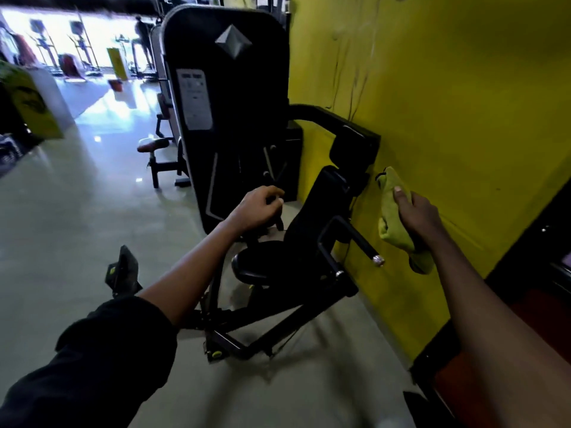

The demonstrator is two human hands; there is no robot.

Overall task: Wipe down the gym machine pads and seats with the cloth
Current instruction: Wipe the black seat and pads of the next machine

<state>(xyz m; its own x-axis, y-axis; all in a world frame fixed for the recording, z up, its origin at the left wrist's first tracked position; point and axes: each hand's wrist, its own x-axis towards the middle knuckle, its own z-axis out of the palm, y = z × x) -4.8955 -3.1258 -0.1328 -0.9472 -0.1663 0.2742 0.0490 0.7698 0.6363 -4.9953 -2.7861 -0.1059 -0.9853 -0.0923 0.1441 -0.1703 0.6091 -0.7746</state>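
While the grip of the left hand [258, 208] is unclear, the right hand [417, 215] clamps the cloth [391, 213].

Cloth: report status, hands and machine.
Right hand grips green cloth, clear of back pad. Left hand curled by black handle, grip unclear. Nothing on seat.

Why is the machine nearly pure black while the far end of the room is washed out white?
Head view: bright windows backlight the room, glaring off the floor; the seat and back pad sink into shadow; the edges smear with blur; only the cloth in the right hand reads clearly.
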